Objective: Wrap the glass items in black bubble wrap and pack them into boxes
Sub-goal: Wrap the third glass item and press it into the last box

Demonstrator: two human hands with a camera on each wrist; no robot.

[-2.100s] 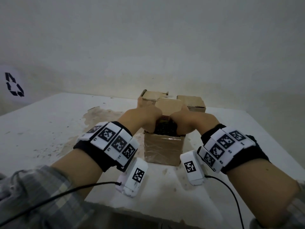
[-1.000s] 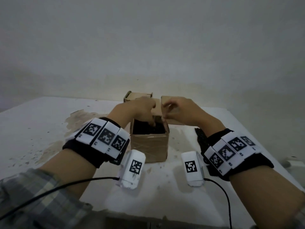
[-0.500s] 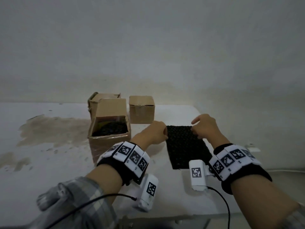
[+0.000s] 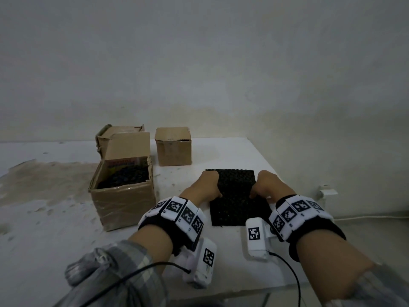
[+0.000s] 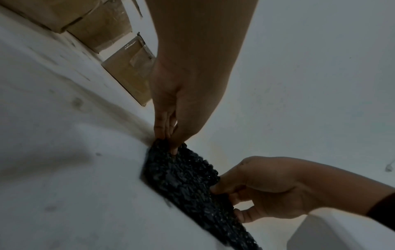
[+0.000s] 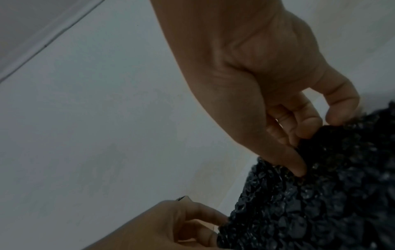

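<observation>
A sheet of black bubble wrap (image 4: 236,196) lies flat on the white table (image 4: 55,229), a little to the 1 o'clock side of the head view's centre, its far edge toward 12 o'clock and its near edge toward 6. The left hand (image 4: 207,185) holds the sheet's 9 o'clock edge: in the left wrist view its fingers (image 5: 164,125) are bunched together and pinch the wrap's corner edge against the thumb. The right hand (image 4: 264,185) holds the 3 o'clock edge, thumb on top and curled fingers (image 6: 299,125) tucked at the rim, so it grips the wrap too. Both wrists wear black bands with white coded tiles, and a small white camera block hangs under each. At 9 o'clock from the sheet, near but apart from it, stands an open box (image 4: 124,196) with its far flap raised; dark bubble wrap fills its inside, and what that wrap covers cannot be seen. Directly behind it, toward 12 o'clock and touching or nearly so, sits a second box (image 4: 120,130) with loose flaps. A third box (image 4: 173,147), closed, stands at 11 o'clock from the sheet, beside the second one with a gap between. A brown stain (image 4: 44,180) spreads over the table at 9 o'clock of the open box. A grey wall rises behind the table.
</observation>
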